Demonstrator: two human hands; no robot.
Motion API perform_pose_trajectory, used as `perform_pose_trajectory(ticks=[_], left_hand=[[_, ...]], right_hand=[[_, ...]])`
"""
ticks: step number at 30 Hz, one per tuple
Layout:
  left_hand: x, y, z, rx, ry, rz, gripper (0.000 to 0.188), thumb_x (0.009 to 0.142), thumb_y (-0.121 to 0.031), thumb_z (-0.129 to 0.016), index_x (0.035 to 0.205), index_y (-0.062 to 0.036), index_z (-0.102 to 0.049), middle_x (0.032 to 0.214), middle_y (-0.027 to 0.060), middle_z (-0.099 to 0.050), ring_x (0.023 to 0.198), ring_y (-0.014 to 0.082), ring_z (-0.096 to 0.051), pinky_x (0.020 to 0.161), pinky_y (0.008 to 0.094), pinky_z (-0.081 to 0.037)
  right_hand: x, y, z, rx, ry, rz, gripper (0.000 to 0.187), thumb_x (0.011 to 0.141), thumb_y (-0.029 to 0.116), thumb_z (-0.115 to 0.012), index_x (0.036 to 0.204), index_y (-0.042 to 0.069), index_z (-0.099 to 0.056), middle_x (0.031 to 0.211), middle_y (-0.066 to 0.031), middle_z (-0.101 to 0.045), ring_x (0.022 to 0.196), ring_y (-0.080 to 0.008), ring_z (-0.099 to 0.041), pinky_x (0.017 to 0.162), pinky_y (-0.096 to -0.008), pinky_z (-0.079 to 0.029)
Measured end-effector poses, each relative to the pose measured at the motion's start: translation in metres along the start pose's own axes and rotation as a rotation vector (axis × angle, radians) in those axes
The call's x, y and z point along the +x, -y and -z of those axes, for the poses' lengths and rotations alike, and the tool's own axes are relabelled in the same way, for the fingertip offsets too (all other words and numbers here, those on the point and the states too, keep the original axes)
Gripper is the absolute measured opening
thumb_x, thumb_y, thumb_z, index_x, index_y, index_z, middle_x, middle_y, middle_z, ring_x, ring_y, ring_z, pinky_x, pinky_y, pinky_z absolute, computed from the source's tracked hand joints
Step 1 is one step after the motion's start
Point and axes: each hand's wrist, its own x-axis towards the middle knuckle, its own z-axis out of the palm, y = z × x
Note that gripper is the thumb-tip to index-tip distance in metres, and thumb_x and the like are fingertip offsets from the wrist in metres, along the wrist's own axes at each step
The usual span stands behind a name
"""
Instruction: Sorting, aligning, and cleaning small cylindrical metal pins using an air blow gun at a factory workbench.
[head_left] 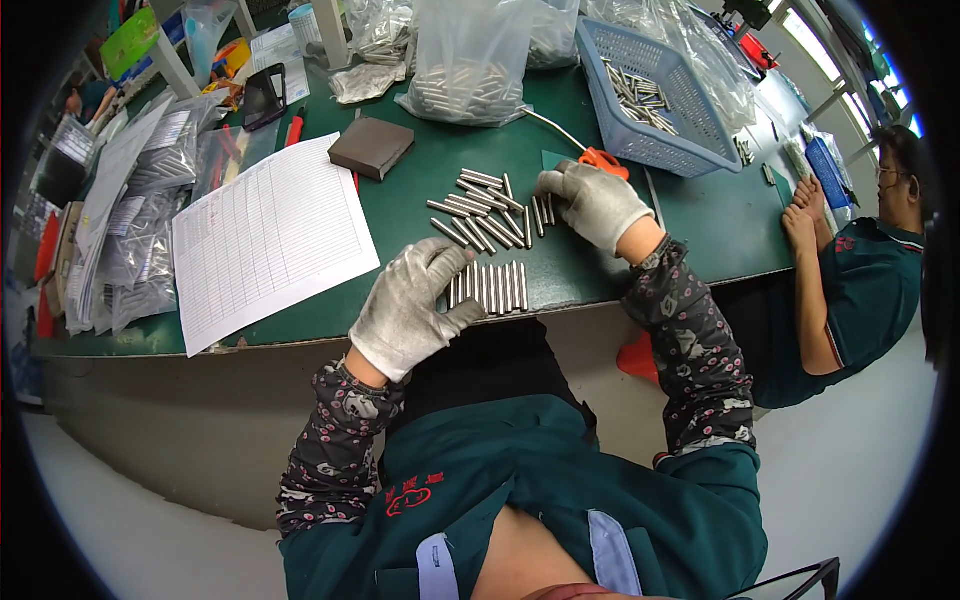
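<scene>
Both my hands wear pale grey work gloves. My left hand [408,305] curls at the left end of a row of upright-lying metal pins [497,288], its thumb at their near ends and its fingers at their far ends. Beyond that row lies a loose pile of metal pins [480,210], pointing several ways. My right hand [600,205] is curled at the right of the pile, fingertips on a few short-spaced metal pins [543,212]; its fingers partly hide them. Just behind it is an orange object [604,163] joined to a white cord.
A dark brown block [371,147] and a printed sheet [275,240] lie left of the pins. Behind stand a clear bag of pins [465,85] and a blue basket [660,90] holding pins. Bagged parts [140,235] crowd the left. A co-worker [850,270] sits at right.
</scene>
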Motion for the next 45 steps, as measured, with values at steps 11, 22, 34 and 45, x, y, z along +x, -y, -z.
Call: perform_pose_trajectory(ticks=[11,22,34,45], left_hand=[[-0.001,-0.003,0.002,0.012,0.020,0.017,0.052,0.061,-0.014,-0.078,0.109,-0.0058,-0.059,0.108,0.0123,-0.055,0.099,0.0304,-0.055,0.085,0.0386,-0.048],[-0.002,-0.002,0.000,0.007,0.008,0.038,0.054,0.059,-0.009,-0.078,0.110,-0.0055,-0.059,0.108,0.0119,-0.054,0.099,0.0303,-0.055,0.087,0.0383,-0.047],[0.001,-0.002,0.001,-0.003,0.003,-0.001,0.049,0.065,-0.017,-0.077,0.109,-0.0056,-0.060,0.106,0.0119,-0.057,0.098,0.0304,-0.056,0.085,0.0390,-0.048],[-0.002,0.000,0.000,-0.016,0.001,0.008,0.051,0.060,-0.009,-0.077,0.108,-0.0046,-0.060,0.105,0.0114,-0.055,0.097,0.0299,-0.055,0.085,0.0370,-0.047]], right_hand=[[-0.006,-0.005,0.003,-0.098,-0.097,0.088,0.023,0.075,0.004,-0.057,0.096,0.013,-0.063,0.088,-0.0094,-0.059,0.086,-0.0305,-0.060,0.073,-0.0403,-0.050],[-0.006,-0.003,0.011,-0.127,-0.076,0.172,0.014,0.072,0.010,-0.061,0.086,0.010,-0.062,0.078,-0.0098,-0.060,0.076,-0.0306,-0.061,0.067,-0.0396,-0.049],[0.010,0.017,-0.015,-0.022,-0.089,-0.357,0.027,0.079,0.028,-0.060,0.096,0.008,-0.063,0.082,-0.0163,-0.067,0.081,-0.0330,-0.064,0.074,-0.0412,-0.050],[0.005,0.024,-0.002,-0.153,0.070,-0.405,0.022,0.073,0.010,-0.054,0.092,0.009,-0.065,0.086,-0.0137,-0.066,0.084,-0.0317,-0.064,0.074,-0.0412,-0.050]])
